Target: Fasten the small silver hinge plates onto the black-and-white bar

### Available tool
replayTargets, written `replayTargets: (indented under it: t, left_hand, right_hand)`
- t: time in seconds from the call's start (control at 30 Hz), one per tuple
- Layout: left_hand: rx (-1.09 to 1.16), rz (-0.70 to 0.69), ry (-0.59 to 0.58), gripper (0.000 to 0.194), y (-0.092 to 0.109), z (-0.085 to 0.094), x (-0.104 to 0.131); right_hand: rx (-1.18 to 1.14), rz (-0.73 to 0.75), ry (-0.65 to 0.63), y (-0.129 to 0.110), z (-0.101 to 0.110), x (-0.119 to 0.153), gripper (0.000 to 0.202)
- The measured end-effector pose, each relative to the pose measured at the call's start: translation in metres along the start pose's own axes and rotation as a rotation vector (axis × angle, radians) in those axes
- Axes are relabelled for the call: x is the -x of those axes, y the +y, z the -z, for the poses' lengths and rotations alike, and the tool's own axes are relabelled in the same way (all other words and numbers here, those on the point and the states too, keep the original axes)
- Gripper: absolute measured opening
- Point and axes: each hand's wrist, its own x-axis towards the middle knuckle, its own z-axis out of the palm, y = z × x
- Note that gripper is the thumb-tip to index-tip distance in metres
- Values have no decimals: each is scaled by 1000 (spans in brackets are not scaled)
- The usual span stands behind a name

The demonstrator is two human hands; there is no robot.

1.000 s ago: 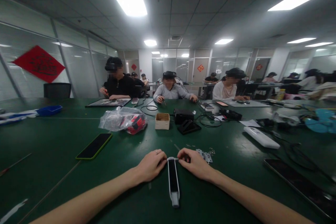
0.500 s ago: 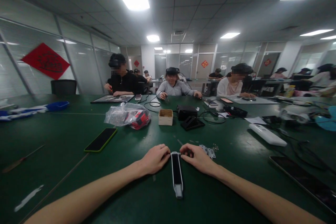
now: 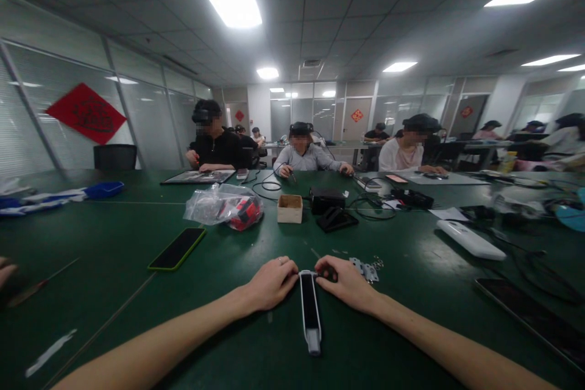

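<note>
A long, slim white-framed device [image 3: 311,301] with a black inner strip and a pale grey near end lies on the green table, pointing toward me. At its far left corner, my left hand [image 3: 273,282] has its fingers pressed together on the edge. My right hand [image 3: 345,280] is curled in a pinch at the far right corner; what sits between its fingertips is too small to make out. Just beyond my right hand lie several small grey metal plates [image 3: 365,270] with tiny rings or screws [image 3: 377,262] beside them.
A green-edged phone [image 3: 177,248], a bag with red parts [image 3: 244,213], a small open box [image 3: 289,209] and a black stand [image 3: 337,219] are farther out. A screwdriver [image 3: 43,285] lies left, near another person's hand [image 3: 5,271]. Right are a white case [image 3: 470,239] and a dark phone [image 3: 530,317].
Another person's hand has come in at the left edge beside the screwdriver. The whole view has shifted slightly. My hands stay at the device's far end.
</note>
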Motion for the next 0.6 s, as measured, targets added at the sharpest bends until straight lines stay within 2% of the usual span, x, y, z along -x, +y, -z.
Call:
replayTargets:
  t: [0.33, 0.6]
  left_hand:
    - [1, 11, -28, 12, 2, 4, 0]
    - [5, 4, -18, 11, -1, -1, -1]
  right_hand:
    - [9, 20, -14, 0, 1, 0, 15]
    - [29, 56, -13, 4, -4, -1, 15]
